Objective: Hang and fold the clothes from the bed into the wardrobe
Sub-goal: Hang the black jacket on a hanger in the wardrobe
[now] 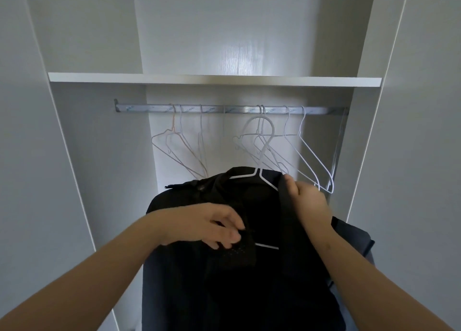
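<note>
The black mesh-lined garment (224, 293) hangs on a white wire hanger (257, 173) whose hook points up, just below the silver wardrobe rail (237, 109); the right hand (309, 201), nearer the rail, has its grip curled round the shoulder fabric, while the left hand (214, 226) pinches the collar.

The wardrobe (224, 31) is smooth white board with faint wood grain; its back shines a little. The rail (237, 109) is shiny metal. The hangers (306, 156) are thin wire, coated smooth. The top (249, 293) is matt black cloth with tiny holes in one part.
</note>
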{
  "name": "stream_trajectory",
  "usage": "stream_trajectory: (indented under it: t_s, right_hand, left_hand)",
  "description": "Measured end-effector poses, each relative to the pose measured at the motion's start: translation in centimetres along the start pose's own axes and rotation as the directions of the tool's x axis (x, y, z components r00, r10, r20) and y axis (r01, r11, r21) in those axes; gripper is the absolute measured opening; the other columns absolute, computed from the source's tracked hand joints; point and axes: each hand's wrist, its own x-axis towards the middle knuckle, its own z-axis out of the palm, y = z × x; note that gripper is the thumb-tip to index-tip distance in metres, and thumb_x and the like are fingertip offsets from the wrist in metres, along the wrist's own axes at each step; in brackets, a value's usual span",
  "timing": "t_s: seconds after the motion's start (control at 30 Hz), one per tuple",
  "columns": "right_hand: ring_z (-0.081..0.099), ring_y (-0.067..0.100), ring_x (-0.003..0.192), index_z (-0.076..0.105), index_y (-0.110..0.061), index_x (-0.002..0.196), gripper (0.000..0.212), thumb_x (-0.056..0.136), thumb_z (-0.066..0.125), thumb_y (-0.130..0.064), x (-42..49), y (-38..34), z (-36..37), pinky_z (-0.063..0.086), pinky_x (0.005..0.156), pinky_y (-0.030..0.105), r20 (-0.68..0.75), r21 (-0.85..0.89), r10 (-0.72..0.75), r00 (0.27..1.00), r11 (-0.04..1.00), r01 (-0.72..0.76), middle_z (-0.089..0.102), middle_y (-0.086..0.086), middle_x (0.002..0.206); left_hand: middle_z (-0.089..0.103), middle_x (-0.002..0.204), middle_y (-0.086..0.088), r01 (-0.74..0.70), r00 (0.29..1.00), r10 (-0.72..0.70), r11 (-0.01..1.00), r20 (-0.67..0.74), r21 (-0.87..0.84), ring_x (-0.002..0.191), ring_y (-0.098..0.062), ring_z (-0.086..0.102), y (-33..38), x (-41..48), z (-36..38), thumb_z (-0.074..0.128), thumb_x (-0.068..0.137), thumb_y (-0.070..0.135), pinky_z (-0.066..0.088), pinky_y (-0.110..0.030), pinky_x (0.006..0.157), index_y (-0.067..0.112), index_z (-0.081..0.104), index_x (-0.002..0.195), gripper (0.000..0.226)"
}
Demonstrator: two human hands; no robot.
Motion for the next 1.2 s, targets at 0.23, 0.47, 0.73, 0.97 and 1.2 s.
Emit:
stream_trajectory:
  t_s: [0.23, 0.47, 0.73, 0.97, 1.2]
  right_hand:
    - [0.045, 0.016, 0.061, 0.042, -0.012, 0.059, 0.052, 0.098, 0.034, -0.046, -0.3, -0.7, -0.4, 0.033, 0.063, 0.029, -0.018, 0.093, -0.018, 1.0, 0.995, 0.02, 0.046, 0.001, 0.059]
    - [0.048, 0.019, 0.073, 0.048, -0.017, 0.064, 0.048, 0.099, 0.029, -0.046, -1.4, -2.2, 0.0, 0.032, 0.066, 0.029, -0.006, 0.04, -0.09, 0.996, 0.995, 0.09, 0.049, -0.003, 0.065]
    - [0.044, 0.013, 0.059, 0.039, -0.016, 0.055, 0.051, 0.099, 0.033, -0.042, -0.8, -2.5, -0.3, 0.03, 0.055, 0.029, 0.033, 0.11, -0.145, 0.989, 0.984, 0.141, 0.044, -0.002, 0.057]
    - [0.049, 0.018, 0.063, 0.049, -0.008, 0.065, 0.056, 0.095, 0.033, -0.052, 0.1, -1.6, 0.0, 0.036, 0.06, 0.028, 0.182, 0.004, -0.092, 0.979, 0.996, 0.093, 0.05, 0.005, 0.061]
    - [0.037, 0.015, 0.053, 0.042, -0.012, 0.06, 0.049, 0.09, 0.051, -0.049, 0.4, -2.2, 1.9, 0.031, 0.054, 0.027, 0.287, 0.218, 0.03, 0.958, 0.971, -0.096, 0.037, 0.005, 0.055]
  left_hand:
    - [0.056, 0.125, 0.006, 0.122, 0.574, 0.505, 0.726, -0.645, 0.677, 0.114, -0.011, 0.051, 0.6, 1.0, -3.8, 0.042, 0.096, 0.039, 0.037, -0.024, 0.089, 0.024, 0.053, 0.126, 0.035]
    - [0.057, 0.079, -0.001, 0.344, 0.649, 0.376, 0.631, -0.662, 0.695, 0.082, -0.023, 0.059, 1.3, 3.4, -1.4, 0.021, 0.098, 0.045, 0.039, -0.03, 0.069, 0.021, 0.042, 0.087, 0.034]
    - [0.053, 0.071, -0.001, 0.378, 0.473, 0.355, 0.745, -0.806, 0.55, 0.074, -0.024, 0.058, 0.7, 4.9, -0.9, 0.023, 0.097, 0.047, 0.042, -0.031, 0.066, 0.018, 0.044, 0.08, 0.039]
    - [0.033, 0.053, 0.008, 0.461, 0.358, 0.344, 0.744, -0.868, 0.485, 0.052, -0.011, 0.036, -0.6, 5.4, -1.4, 0.029, 0.096, 0.048, 0.022, -0.022, 0.046, 0.016, 0.041, 0.071, 0.042]
    - [0.044, 0.059, 0.006, 0.398, 0.415, 0.225, 0.826, -0.882, 0.398, 0.064, -0.017, 0.048, -3.1, 5.3, -2.7, 0.031, 0.098, 0.041, 0.037, -0.029, 0.057, 0.013, 0.049, 0.07, 0.044]
